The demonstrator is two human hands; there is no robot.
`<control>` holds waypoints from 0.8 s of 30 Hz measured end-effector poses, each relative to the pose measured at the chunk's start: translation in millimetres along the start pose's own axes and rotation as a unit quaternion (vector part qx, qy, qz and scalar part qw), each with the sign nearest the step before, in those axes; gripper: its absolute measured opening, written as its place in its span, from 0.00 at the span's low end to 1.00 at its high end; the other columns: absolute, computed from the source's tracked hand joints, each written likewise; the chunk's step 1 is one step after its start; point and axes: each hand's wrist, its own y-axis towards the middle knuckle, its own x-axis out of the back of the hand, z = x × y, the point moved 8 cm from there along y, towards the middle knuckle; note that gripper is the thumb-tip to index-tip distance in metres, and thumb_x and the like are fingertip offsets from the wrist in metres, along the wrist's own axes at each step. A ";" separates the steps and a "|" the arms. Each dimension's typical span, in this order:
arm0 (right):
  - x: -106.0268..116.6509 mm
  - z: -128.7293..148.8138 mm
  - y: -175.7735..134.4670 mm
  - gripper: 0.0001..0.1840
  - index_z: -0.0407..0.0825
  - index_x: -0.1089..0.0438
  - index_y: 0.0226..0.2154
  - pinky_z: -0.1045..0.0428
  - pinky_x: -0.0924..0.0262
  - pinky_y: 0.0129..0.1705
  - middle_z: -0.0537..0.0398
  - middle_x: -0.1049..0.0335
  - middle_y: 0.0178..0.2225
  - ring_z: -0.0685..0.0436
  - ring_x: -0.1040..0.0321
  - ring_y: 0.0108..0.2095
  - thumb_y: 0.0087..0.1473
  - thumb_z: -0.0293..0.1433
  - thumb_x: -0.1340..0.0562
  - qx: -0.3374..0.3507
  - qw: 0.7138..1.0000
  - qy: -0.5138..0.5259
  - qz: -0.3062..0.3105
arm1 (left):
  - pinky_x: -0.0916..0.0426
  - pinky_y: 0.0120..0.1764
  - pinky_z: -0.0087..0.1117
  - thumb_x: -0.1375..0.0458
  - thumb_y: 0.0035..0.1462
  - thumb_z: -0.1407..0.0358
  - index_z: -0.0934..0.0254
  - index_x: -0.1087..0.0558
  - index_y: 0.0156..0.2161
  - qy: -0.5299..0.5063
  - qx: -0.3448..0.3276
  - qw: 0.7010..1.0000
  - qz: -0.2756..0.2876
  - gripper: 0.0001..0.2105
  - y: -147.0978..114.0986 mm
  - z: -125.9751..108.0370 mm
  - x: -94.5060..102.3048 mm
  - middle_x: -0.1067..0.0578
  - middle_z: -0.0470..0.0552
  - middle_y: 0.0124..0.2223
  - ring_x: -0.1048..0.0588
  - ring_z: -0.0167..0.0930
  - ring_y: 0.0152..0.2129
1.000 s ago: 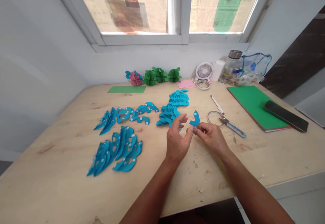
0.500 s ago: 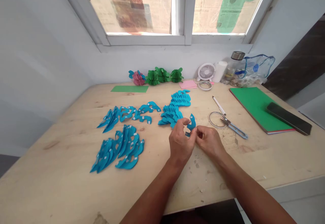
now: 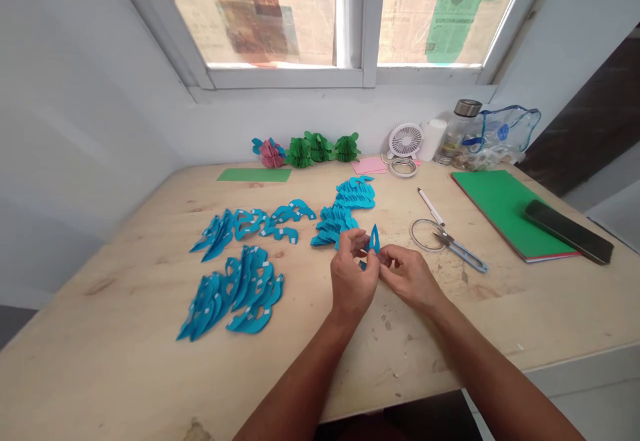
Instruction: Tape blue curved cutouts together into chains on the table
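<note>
A curved blue paper cutout (image 3: 375,238) stands on edge above the table, its pointed tip upward. My left hand (image 3: 353,281) is closed on it, thumb and fingers at its lower part. From the right, my right hand (image 3: 411,277) pinches at its lower edge; the fingertips hide what exactly lies between them. Just behind the hands sits a fanned blue paper stack (image 3: 333,226), with a second blue stack (image 3: 355,194) beyond it. To the left lie blue cutouts with white squares (image 3: 255,287), and another group of them (image 3: 250,223) farther back.
Scissors (image 3: 463,251) overlap a tape ring (image 3: 425,235) right of my hands, near a white pen (image 3: 431,206). A black phone (image 3: 570,231) rests on green sheets (image 3: 493,207). Along the wall stand paper figures (image 3: 320,147), a small fan (image 3: 405,141) and a bottle (image 3: 457,134).
The blue cutout has turned from showing its broad face to a narrower, folded-looking view. Both hands have shifted slightly left with it.
</note>
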 end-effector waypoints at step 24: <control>13.6 8.8 -2.9 0.09 0.50 0.30 0.26 0.53 0.45 0.30 0.56 0.31 0.24 0.48 0.38 0.26 0.53 0.30 0.44 0.034 0.997 0.018 -0.070 | 0.30 0.36 0.31 0.47 0.46 0.75 0.63 0.38 0.49 -0.228 0.130 0.961 0.082 0.22 0.0 21.5 -17.1 0.21 0.53 0.38 0.23 0.30 0.33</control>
